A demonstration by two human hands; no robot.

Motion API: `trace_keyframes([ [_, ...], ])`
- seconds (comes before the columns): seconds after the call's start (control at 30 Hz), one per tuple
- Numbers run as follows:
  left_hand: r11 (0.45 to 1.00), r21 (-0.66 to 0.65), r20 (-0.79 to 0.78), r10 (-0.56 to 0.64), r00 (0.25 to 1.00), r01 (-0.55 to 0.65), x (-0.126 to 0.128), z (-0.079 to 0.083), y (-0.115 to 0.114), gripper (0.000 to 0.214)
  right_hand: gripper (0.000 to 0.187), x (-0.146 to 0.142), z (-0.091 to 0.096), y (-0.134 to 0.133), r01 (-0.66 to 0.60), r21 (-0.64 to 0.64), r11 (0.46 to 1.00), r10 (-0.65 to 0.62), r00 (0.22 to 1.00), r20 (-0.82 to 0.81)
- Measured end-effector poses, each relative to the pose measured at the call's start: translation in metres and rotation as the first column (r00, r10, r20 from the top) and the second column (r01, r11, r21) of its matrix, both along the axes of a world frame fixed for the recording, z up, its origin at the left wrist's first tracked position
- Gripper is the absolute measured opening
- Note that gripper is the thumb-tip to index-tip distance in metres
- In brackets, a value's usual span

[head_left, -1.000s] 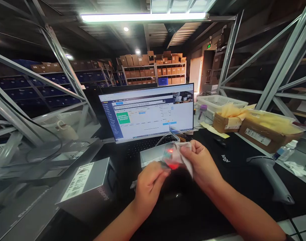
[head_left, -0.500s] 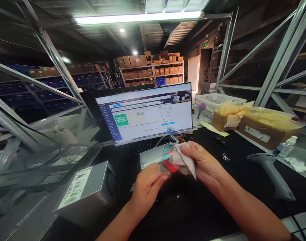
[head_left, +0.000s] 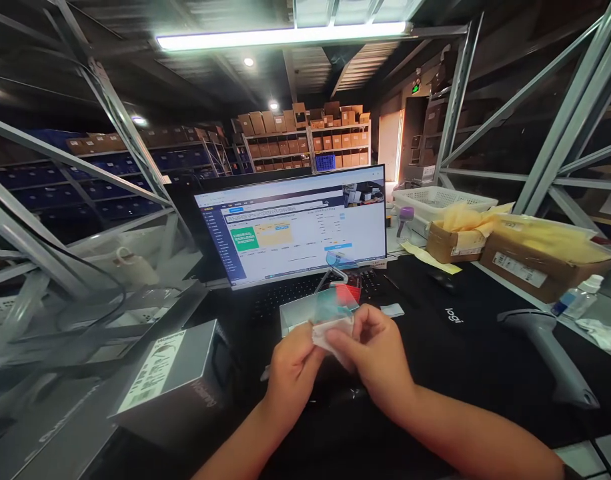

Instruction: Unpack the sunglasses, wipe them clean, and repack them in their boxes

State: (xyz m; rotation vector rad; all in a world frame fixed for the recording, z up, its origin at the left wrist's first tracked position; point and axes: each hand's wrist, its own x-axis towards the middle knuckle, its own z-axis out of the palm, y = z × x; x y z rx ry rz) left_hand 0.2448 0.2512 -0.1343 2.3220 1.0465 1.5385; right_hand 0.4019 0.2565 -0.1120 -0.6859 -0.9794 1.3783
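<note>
Warehouse shelving (head_left: 309, 141) stands behind the monitor (head_left: 300, 233) and dark mat (head_left: 468, 360), seen from the head. Glasses (head_left: 344, 293) extend just beyond the fingertips, above the mat toward its far edge, long axis seemingly running away; neither hand is clearly nearer. The left hand (head_left: 294, 363) apparently grips their near end; the right hand (head_left: 385, 357) pinches a pale cloth (head_left: 331, 328) there. "logi" reads toward the mat's right edge; the grey box's (head_left: 193, 363) label (head_left: 153, 370) is illegible.

Tube lamp (head_left: 283, 36) glaring white beneath a dark ceiling (head_left: 255, 83); monitor (head_left: 300, 233) bright; left foreground blurred; outer edges of view stretched.
</note>
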Motion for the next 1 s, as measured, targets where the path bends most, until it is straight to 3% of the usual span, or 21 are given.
trace_keyframes([
  [0.1,0.999,-0.038,-0.01,-0.009,1.0,0.009,0.001,0.0,0.001,0.022,0.056,0.002,0.003,0.002,-0.068,-0.076,0.995,0.063,0.996,-0.071],
  [0.2,0.999,-0.025,-0.072,-0.037,0.997,0.035,0.0,0.002,0.002,0.022,0.056,0.019,0.017,0.014,-0.198,-0.189,0.962,0.16,0.967,-0.2],
  [0.3,0.996,0.02,-0.111,-0.09,0.99,0.092,-0.002,0.003,0.002,0.02,0.052,0.035,0.028,0.024,-0.258,-0.225,0.939,0.207,0.951,-0.228],
  [0.4,0.995,0.043,-0.118,-0.087,0.989,0.093,-0.004,0.004,0.003,0.019,0.055,0.034,0.028,0.025,-0.276,-0.184,0.943,0.238,0.949,-0.205],
  [0.53,1.0,0.008,-0.11,0.001,0.994,0.0,-0.006,0.001,0.007,0.022,0.063,0.019,0.017,0.015,-0.167,-0.042,0.985,0.162,0.981,-0.103],
  [0.6,0.997,-0.038,-0.112,0.062,0.992,-0.067,-0.005,-0.002,0.007,0.012,0.062,0.016,0.014,0.013,-0.118,0.011,0.993,0.118,0.993,-0.023],
  [0.63,0.991,-0.051,-0.112,0.114,0.987,-0.12,-0.003,-0.004,0.007,0.015,0.061,0.016,0.013,0.013,-0.09,0.028,0.996,0.09,0.996,0.006],
  [0.73,0.946,0.029,-0.074,0.324,0.943,-0.323,0.004,-0.006,0.002,0.073,0.058,0.019,0.013,0.015,0.004,0.055,0.998,-0.006,0.999,0.044],
  [0.8,0.904,0.136,-0.076,0.418,0.905,-0.406,0.008,-0.003,-0.004,0.094,0.055,0.018,0.011,0.016,0.06,0.072,0.996,-0.067,0.993,0.093],
  [0.9,0.867,0.202,-0.159,0.489,0.858,-0.456,0.011,0.003,-0.013,0.1,0.051,0.009,0.004,0.012,0.104,0.122,0.987,-0.127,0.972,0.199],
  [1.0,0.855,0.183,-0.228,0.517,0.825,-0.486,0.01,0.005,-0.018,0.095,0.048,-0.001,-0.003,0.004,0.038,0.154,0.987,-0.078,0.962,0.262],
])
